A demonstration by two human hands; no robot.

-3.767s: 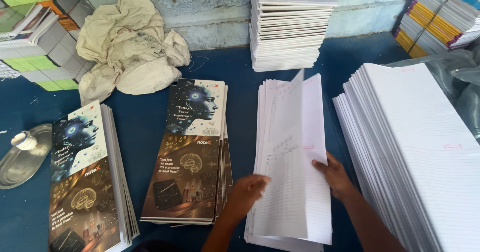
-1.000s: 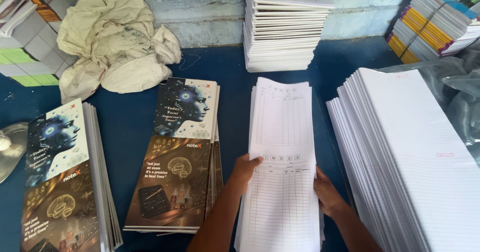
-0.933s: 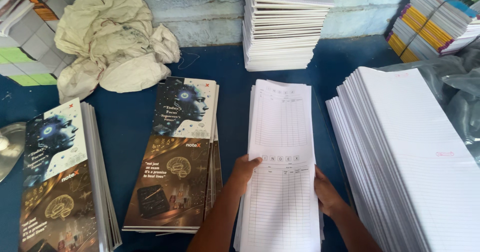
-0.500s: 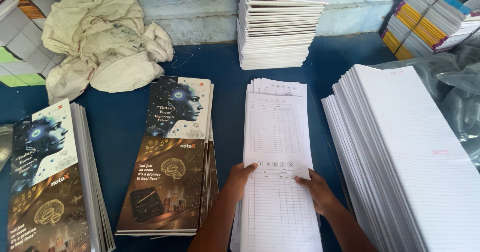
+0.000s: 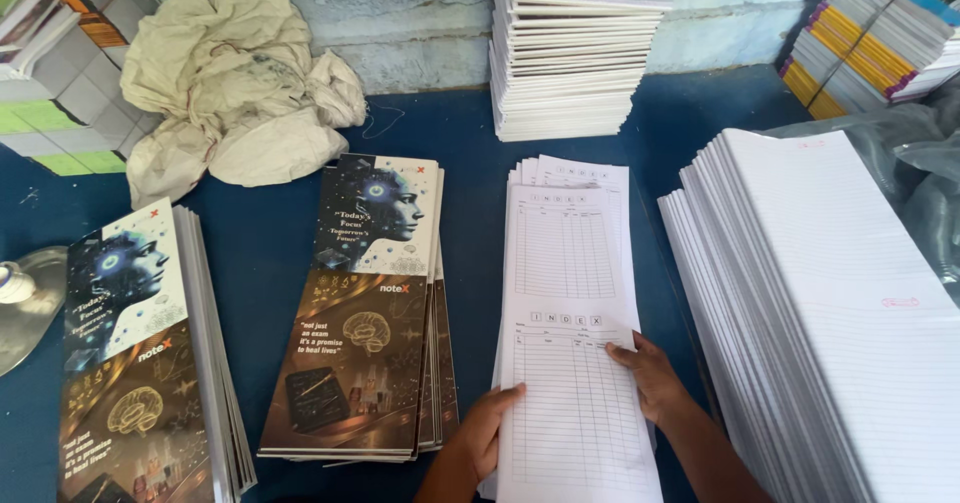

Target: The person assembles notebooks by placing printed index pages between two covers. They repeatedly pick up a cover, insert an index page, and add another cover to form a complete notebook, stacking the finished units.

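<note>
Resting on the blue surface (image 5: 270, 263), the pile of ruled index sheets (image 5: 570, 303) lay straight ahead of the person, its long axis running away from the body toward the back wall. Both hands sat at its near end. The left hand (image 5: 487, 431) gripped the left edge, fingers curled onto the top sheet with the thumb seemingly tucked under the edge, though how many sheets it held could not be told. The right hand (image 5: 648, 375) lay flatter, fingers spread and pressing down on the top sheet near the right edge, closed on nothing. The right hand reached a little farther up the pile than the left. The sheets were fanned slightly at the far end, so the pile was not squared.

Counted by kind: one pile of index sheets under the hands; two piles of printed notebook covers, one (image 5: 365, 313) just left of the sheets and another (image 5: 140, 363) well apart at the left edge; one large slanted stack of ruled paper blocks (image 5: 830, 313) just to the right; one tall stack of bound notebooks (image 5: 575, 53) against the wall behind; one crumpled cloth (image 5: 235, 83); one metal dish (image 5: 30, 308) at far left.
</note>
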